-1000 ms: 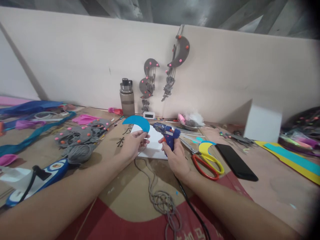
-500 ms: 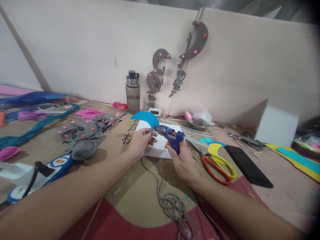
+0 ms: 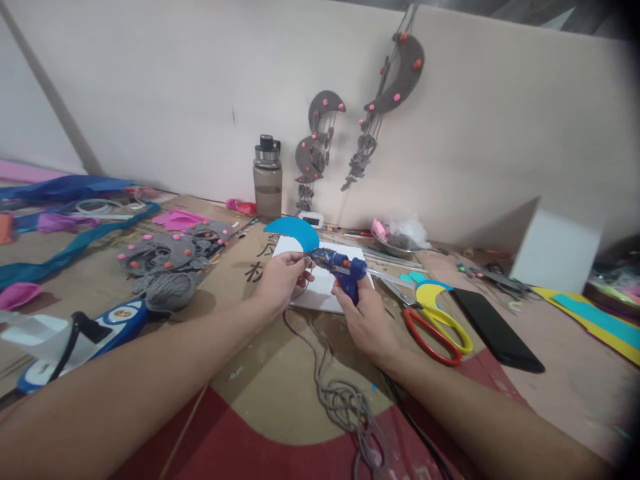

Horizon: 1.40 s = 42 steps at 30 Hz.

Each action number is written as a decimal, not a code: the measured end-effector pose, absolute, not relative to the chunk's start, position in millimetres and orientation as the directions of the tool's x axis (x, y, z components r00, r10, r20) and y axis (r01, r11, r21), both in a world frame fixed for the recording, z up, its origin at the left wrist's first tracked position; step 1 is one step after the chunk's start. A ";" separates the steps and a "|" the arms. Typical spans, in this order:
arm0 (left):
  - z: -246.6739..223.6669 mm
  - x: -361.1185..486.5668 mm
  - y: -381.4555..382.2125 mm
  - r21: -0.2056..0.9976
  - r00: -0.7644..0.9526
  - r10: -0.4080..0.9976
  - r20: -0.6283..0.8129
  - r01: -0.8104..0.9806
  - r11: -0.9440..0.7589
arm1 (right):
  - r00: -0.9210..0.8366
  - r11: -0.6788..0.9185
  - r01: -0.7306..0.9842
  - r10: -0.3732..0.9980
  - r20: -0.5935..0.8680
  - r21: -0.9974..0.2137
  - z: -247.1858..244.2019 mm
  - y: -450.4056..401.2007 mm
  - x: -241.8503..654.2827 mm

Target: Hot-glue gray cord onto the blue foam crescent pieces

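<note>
My right hand [image 3: 371,319] is wrapped round the handle of a blue hot glue gun [image 3: 354,272], a clear glue stick jutting from its back. The gun's dark nozzle points left, close to the fingertips of my left hand [image 3: 284,281]. Those fingers are closed in a pinch on a thin grey cord [image 3: 345,400], which loops down and lies in a tangle on the cardboard below. Just beyond the fingers is a blue crescent cutout [image 3: 299,231], one tip by the nozzle. Under both hands lies a white board [image 3: 320,297]. The exact contact at the nozzle is hidden.
Scissors [image 3: 434,340] with red and yellow handles and a black phone [image 3: 497,330] lie to the right. A water bottle [image 3: 268,187] stands at the back. Grey yarn [image 3: 171,291] and felt moons [image 3: 165,252] lie left. Finished grey moons [image 3: 407,73] hang on the wall.
The camera view has shifted slightly, so the scene sits a little higher. Both hands keep their hold, and the nozzle stays beside the left fingertips.
</note>
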<state>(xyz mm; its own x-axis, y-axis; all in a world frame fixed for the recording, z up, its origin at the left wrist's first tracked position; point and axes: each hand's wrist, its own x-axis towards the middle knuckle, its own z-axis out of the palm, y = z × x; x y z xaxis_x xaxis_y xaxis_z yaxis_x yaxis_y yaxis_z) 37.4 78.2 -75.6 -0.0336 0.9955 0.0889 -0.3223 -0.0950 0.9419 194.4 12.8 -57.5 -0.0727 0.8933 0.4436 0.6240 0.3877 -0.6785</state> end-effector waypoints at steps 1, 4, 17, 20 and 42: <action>-76.1 37.5 78.4 0.943 -0.037 0.995 0.090 -0.319 -0.097 | -0.073 0.387 0.625 0.894 0.443 -0.678 -57.8 12.8 194.4; -76.2 38.1 78.4 0.945 -0.055 0.994 0.093 -0.309 -0.105 | -0.075 0.389 0.623 0.893 0.444 -0.679 -58.3 12.7 194.7; -73.2 39.0 76.2 0.941 -0.089 0.991 0.100 -0.316 -0.123 | -0.080 0.405 0.615 0.885 0.458 -0.676 -59.0 13.1 194.9; -72.2 38.9 75.4 0.942 -0.100 0.990 0.103 -0.309 -0.129 | -0.075 0.412 0.620 0.878 0.472 -0.668 -59.6 13.6 195.3; -60.1 35.9 70.5 0.882 -0.076 0.996 0.036 -0.466 -0.067 | 0.011 0.380 0.582 0.880 0.474 -0.719 -56.3 15.0 198.3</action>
<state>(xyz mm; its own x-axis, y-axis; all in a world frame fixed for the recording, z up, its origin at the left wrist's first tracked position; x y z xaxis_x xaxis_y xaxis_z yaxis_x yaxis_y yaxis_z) 35.9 70.5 -60.1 -0.0759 0.9965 0.0360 -0.4659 -0.0674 0.8823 198.3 15.0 -56.3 0.0112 0.8802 0.4745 0.5817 0.3802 -0.7191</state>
